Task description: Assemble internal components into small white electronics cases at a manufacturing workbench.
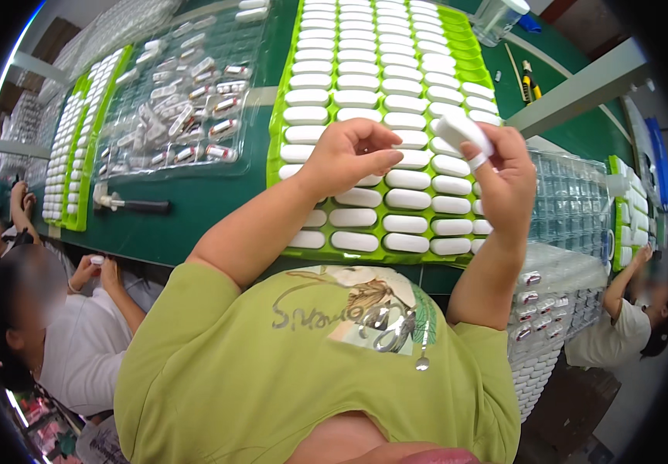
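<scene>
My right hand [506, 174] grips a smooth white oblong plastic case [461, 133], tilted above the right side of a bright green tray [469, 48]. A narrow white band shows at its thumb. My left hand [353, 157] hovers over the middle of the same tray, thumb and forefinger apart, with nothing visible between them. Rows of similar white oblong cases [407, 179] lie in the tray's slots beneath both hands. Several slots at the far right corner hold none.
Left of the tray are a black-handled hammer [144, 206] and a clear plastic tray [245, 139] of small parts. A grey post [581, 91] and clear compartment trays [570, 197] stand right. A yellow-black tool [527, 83] lies beyond. Co-workers sit on both sides.
</scene>
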`<state>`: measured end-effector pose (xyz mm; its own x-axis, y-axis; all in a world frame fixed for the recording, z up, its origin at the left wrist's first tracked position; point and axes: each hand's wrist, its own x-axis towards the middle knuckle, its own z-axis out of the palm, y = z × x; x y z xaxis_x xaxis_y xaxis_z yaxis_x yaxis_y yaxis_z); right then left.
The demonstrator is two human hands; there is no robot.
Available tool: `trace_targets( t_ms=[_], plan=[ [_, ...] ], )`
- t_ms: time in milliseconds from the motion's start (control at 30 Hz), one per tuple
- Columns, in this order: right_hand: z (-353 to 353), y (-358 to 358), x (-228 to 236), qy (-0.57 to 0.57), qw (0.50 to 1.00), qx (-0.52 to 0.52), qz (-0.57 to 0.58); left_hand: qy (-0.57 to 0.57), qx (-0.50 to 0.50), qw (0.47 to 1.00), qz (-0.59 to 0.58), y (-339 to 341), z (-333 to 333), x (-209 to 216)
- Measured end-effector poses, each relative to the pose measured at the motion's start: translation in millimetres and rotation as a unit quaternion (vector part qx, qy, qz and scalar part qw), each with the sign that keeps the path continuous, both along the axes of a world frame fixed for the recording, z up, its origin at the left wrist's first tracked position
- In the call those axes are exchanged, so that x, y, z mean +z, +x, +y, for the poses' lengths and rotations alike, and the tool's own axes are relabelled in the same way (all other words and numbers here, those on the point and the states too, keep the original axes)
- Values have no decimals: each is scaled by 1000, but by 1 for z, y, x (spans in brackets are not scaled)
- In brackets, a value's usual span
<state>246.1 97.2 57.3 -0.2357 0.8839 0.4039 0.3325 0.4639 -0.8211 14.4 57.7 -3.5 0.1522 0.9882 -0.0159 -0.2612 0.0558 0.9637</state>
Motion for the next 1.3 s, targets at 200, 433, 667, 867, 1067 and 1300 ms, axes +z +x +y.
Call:
trace_targets(
  t_ms=[200,433,667,867,1067,1300],
  plan=[
    [95,43,17,26,967,-134,-215,1,-39,998,54,1,3,1],
    [177,34,-17,33,908,-77,-411,29,-15,998,58,3,5,-6],
    [193,29,-36,66,830,-32,-553,33,-16,998,52,2,5,-6],
    [106,2,-12,47,967,2,-252,65,19,996,59,1,6,2],
    [-2,-1,-6,30,991,71,-107,191,116,926,304,-44,34,64],
    [-52,15,-32,-20,997,25,-75,67,276,659,697,-192,177,29]
  ],
)
